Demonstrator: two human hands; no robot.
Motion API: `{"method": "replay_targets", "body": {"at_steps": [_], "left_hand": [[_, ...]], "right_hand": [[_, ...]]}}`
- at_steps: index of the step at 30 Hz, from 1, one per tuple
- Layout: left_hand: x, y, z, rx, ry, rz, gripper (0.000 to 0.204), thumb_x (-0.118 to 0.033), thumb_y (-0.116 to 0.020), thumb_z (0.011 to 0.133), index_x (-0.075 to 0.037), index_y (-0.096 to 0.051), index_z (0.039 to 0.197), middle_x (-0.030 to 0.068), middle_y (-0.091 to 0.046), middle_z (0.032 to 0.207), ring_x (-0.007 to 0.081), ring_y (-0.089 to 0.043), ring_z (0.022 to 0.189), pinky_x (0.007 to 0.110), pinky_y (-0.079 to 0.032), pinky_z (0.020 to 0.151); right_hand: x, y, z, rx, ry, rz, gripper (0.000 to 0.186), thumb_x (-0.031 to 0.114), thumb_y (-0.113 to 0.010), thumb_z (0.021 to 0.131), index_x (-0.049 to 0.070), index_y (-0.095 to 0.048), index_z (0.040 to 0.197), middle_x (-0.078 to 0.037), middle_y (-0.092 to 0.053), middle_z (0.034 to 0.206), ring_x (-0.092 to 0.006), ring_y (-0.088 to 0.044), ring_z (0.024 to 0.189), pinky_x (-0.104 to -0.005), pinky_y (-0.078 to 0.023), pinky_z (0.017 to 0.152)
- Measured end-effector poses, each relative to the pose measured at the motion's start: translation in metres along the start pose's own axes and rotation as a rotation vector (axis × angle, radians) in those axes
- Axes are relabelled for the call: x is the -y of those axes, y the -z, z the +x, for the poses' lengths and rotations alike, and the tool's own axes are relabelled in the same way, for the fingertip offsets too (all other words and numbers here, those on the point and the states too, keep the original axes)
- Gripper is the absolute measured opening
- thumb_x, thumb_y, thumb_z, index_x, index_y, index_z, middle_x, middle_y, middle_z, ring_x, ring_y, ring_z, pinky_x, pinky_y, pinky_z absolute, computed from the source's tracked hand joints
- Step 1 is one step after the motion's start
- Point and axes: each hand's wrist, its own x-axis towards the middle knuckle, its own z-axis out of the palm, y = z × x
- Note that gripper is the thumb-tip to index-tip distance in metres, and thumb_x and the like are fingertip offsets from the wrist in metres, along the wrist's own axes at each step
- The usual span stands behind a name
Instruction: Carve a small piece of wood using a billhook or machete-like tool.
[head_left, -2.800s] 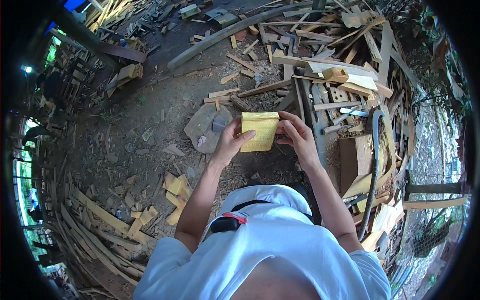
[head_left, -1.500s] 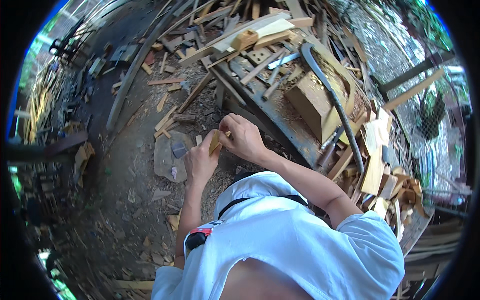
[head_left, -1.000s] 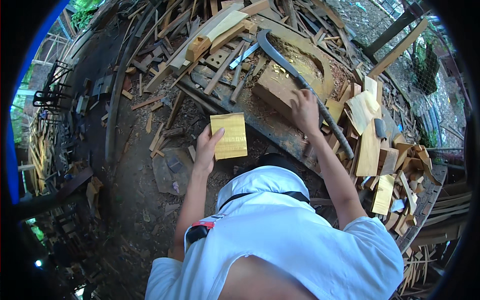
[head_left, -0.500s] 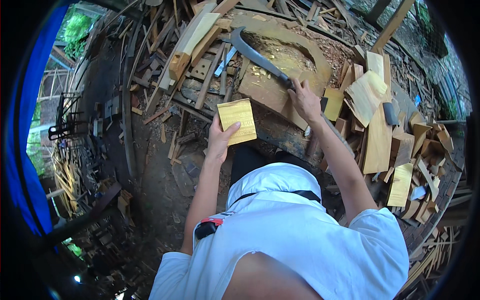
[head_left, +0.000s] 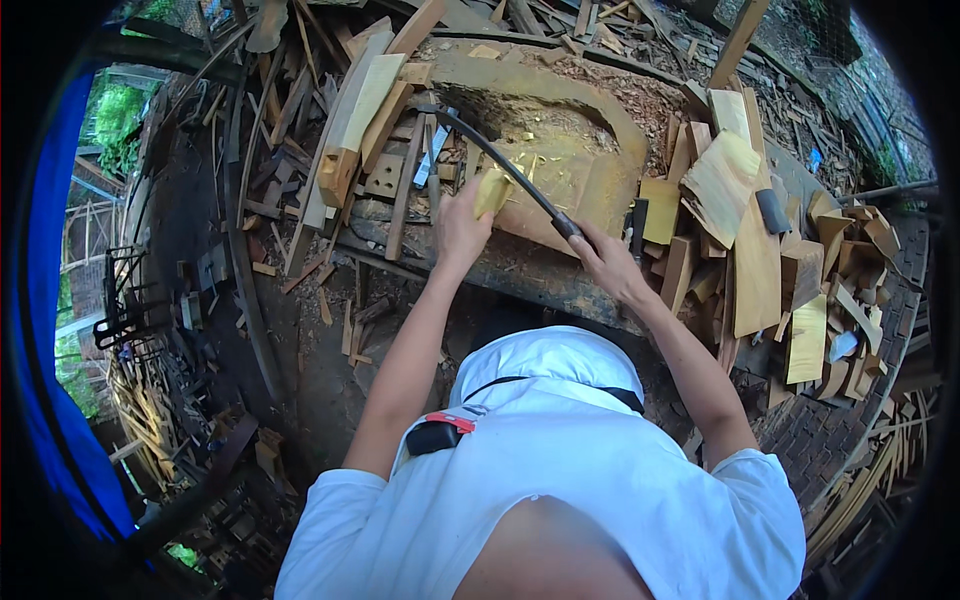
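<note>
A big hollowed wooden block (head_left: 575,150) fills the upper centre of the frame. Across it lies a long dark curved blade (head_left: 490,155), the right hand (head_left: 605,262) closed around its handle. The left hand (head_left: 462,225) grips a small yellow wood piece (head_left: 491,190) at the block's lower left edge.

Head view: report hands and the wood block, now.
Left hand holds wood block on the chopping stump. Right hand grips the long curved blade by its handle. Wood offcuts piled at right.

White short-sleeved shirt (head_left: 560,480) — white cap (head_left: 545,362).
</note>
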Motion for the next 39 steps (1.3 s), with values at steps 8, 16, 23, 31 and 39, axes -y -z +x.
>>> {"method": "replay_targets", "body": {"at_steps": [8,16,23,31,39], "left_hand": [[0.018,-0.013,0.013,-0.004,-0.04,-0.17,0.058,-0.009,-0.071,0.077,-0.015,-0.054,0.132,0.0241,-0.066,0.097,0.0417,-0.062,0.095,0.047,-0.051,0.082],[0.015,-0.01,0.011,0.004,-0.043,-0.11,0.047,-0.007,-0.072,0.077,-0.008,-0.057,0.121,0.0261,-0.067,0.094,0.0433,-0.064,0.091,0.049,-0.051,0.077],[0.008,-0.013,0.01,0.003,-0.048,-0.106,0.04,-0.009,-0.072,0.078,-0.006,-0.057,0.116,0.0254,-0.067,0.088,0.0438,-0.065,0.086,0.05,-0.051,0.072],[0.007,-0.014,0.003,-0.047,-0.04,-0.073,0.04,-0.01,-0.071,0.079,-0.008,-0.057,0.117,0.0244,-0.067,0.085,0.0433,-0.065,0.083,0.051,-0.051,0.07],[0.004,-0.012,0.003,0.004,-0.009,-0.062,0.042,-0.011,-0.07,0.08,-0.014,-0.058,0.12,0.0249,-0.066,0.084,0.044,-0.064,0.083,0.052,-0.05,0.071]], "right_hand": [[0.0,-0.014,0.003,-0.038,-0.027,0.092,0.05,0.04,-0.045,0.099,0.014,-0.043,0.142,-0.023,-0.06,0.074,-0.0407,-0.063,0.075,-0.046,-0.045,0.07],[0.03,0.002,-0.002,-0.146,0.118,0.142,0.053,0.04,-0.046,0.098,0.024,-0.037,0.148,-0.023,-0.062,0.077,-0.0389,-0.063,0.072,-0.0446,-0.047,0.071],[-0.047,-0.014,0.017,-0.166,0.314,-0.033,0.052,0.036,-0.046,0.099,0.021,-0.037,0.148,-0.015,-0.063,0.073,-0.0285,-0.061,0.06,-0.0369,-0.049,0.063],[0.031,0.025,0.001,0.065,-0.006,0.413,0.05,0.035,-0.044,0.1,0.019,-0.04,0.147,-0.012,-0.063,0.083,-0.0165,-0.06,0.067,-0.032,-0.049,0.065],[-0.004,0.021,0.01,0.179,-0.059,0.147,0.052,0.041,-0.043,0.099,0.02,-0.04,0.147,-0.022,-0.065,0.11,-0.0319,-0.065,0.095,-0.0401,-0.046,0.091]]}}
